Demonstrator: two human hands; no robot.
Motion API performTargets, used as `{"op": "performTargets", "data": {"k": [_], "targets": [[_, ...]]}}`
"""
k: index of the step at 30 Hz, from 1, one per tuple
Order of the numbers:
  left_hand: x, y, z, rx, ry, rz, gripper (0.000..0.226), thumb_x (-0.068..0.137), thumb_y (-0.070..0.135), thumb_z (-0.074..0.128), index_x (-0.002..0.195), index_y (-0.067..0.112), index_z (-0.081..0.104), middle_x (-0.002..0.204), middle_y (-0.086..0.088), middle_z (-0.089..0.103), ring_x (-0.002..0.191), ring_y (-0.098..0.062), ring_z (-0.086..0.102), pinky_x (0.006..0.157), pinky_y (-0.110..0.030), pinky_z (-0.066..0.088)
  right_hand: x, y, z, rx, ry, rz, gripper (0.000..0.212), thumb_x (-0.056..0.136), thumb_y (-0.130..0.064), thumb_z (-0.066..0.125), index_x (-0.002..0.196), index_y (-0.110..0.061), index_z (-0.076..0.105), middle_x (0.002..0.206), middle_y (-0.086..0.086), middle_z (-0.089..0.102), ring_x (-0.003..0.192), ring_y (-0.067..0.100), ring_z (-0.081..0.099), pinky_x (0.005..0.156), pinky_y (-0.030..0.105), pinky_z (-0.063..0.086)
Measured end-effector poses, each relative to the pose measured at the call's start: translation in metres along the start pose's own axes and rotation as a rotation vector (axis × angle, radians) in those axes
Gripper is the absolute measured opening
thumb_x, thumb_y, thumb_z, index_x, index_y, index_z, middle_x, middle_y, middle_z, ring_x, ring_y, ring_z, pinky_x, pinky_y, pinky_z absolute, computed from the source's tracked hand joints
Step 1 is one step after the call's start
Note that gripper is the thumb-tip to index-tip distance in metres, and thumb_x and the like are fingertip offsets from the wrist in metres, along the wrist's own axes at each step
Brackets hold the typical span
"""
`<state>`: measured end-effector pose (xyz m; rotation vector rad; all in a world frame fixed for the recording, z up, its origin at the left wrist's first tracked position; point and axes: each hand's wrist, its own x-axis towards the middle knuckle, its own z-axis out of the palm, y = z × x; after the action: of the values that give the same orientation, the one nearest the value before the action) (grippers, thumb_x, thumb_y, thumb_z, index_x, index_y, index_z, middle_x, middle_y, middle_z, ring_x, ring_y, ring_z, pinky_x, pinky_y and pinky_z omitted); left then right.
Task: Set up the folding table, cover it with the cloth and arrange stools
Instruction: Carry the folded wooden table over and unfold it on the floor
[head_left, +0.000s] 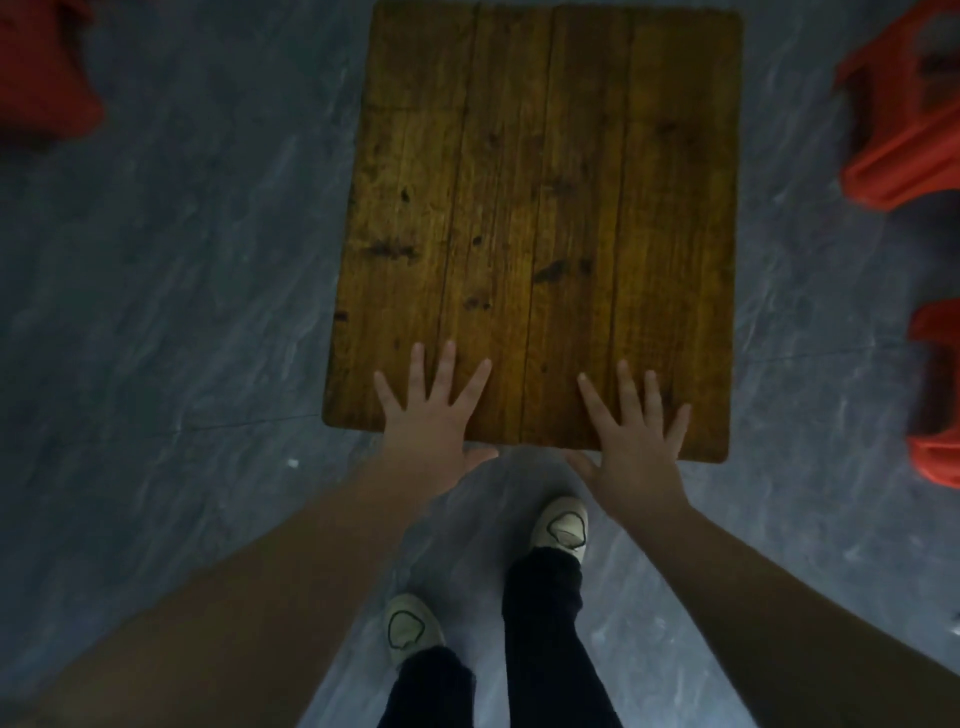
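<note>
The folding table (545, 182) stands upright in front of me, its brown wooden plank top bare and seen from above. My left hand (431, 415) lies flat on the near edge of the top, fingers spread, thumb hanging off the edge. My right hand (634, 436) lies flat the same way a little to the right. Neither hand holds anything. A red plastic stool (904, 114) sits at the right, another red stool (935, 395) lower right, and a third red stool (41, 67) at the upper left. No cloth is in view.
The floor (182, 312) is grey marbled tile. My two feet in pale shoes (563, 525) stand just short of the table's near edge. The table's legs are hidden under the top.
</note>
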<state>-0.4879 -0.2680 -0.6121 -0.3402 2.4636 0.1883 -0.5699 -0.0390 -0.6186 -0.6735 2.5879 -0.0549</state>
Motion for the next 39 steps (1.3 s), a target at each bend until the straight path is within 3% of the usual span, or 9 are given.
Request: {"op": "performTargets", "data": {"k": [5,10,22,27,30,34,39], "targets": [[0.004,0.004,-0.004,0.025,-0.042,-0.024,0.109,0.082,0.084,0.036,0.143,0.037,-0.041,0.15,-0.009,-0.047,0.139,-0.044,-0.039,0.107,-0.079,-0.008,0.003,0.007,-0.003,-0.014,-0.017,-0.021,0.093,0.087,-0.06,0.06,0.157,-0.043,0.002,0.167,0.008,0.004,0.152,0.037,-0.003,0.114,0.072,0.007],[0.006,0.004,-0.005,0.001,-0.072,-0.033,0.106,0.085,0.081,0.035,0.141,0.037,-0.043,0.148,-0.01,-0.05,0.137,-0.044,-0.042,0.106,-0.078,-0.013,0.004,0.007,-0.007,-0.005,-0.031,-0.026,0.091,0.089,-0.058,0.059,0.157,-0.043,0.001,0.168,0.007,0.003,0.152,0.036,-0.005,0.115,0.07,0.005],[0.026,-0.001,-0.008,0.015,0.056,-0.028,0.101,0.09,0.071,0.04,0.149,0.034,-0.032,0.157,-0.014,-0.036,0.141,-0.046,-0.034,0.106,-0.079,-0.008,0.035,0.013,-0.017,-0.06,-0.007,-0.087,0.088,0.088,-0.051,0.064,0.158,-0.039,0.011,0.166,0.009,0.013,0.151,0.04,0.005,0.114,0.073,0.01],[0.042,-0.005,-0.027,-0.023,0.054,-0.05,0.089,0.083,0.071,0.013,0.15,0.033,-0.03,0.158,-0.015,-0.033,0.142,-0.046,-0.032,0.106,-0.079,-0.005,0.066,0.014,-0.032,-0.075,-0.02,-0.107,0.089,0.09,-0.045,0.064,0.158,-0.04,0.007,0.167,0.007,0.009,0.152,0.038,0.001,0.114,0.072,0.01],[0.054,-0.005,-0.044,-0.044,0.035,-0.074,0.086,0.082,0.065,0.009,0.148,0.032,-0.035,0.156,-0.015,-0.038,0.141,-0.047,-0.035,0.107,-0.078,-0.004,0.09,0.015,-0.044,-0.09,-0.027,-0.131,0.089,0.091,-0.046,0.064,0.158,-0.042,0.005,0.167,0.006,0.007,0.152,0.037,-0.001,0.115,0.072,0.009],[0.076,-0.01,-0.055,-0.066,0.061,-0.109,0.091,0.09,0.075,0.021,0.148,0.033,-0.034,0.156,-0.015,-0.037,0.142,-0.047,-0.033,0.107,-0.078,-0.004,0.122,0.014,-0.059,-0.123,-0.034,-0.165,0.089,0.091,-0.05,0.061,0.158,-0.042,0.003,0.167,0.006,0.007,0.153,0.037,0.0,0.115,0.071,0.01],[0.104,-0.023,-0.069,-0.089,0.086,-0.131,0.098,0.085,0.079,0.028,0.149,0.035,-0.032,0.156,-0.014,-0.035,0.142,-0.047,-0.031,0.105,-0.08,-0.003,0.158,0.006,-0.078,-0.119,-0.05,-0.173,0.086,0.092,-0.051,0.057,0.157,-0.044,0.002,0.168,0.005,0.004,0.153,0.036,-0.003,0.116,0.07,0.007]]}}
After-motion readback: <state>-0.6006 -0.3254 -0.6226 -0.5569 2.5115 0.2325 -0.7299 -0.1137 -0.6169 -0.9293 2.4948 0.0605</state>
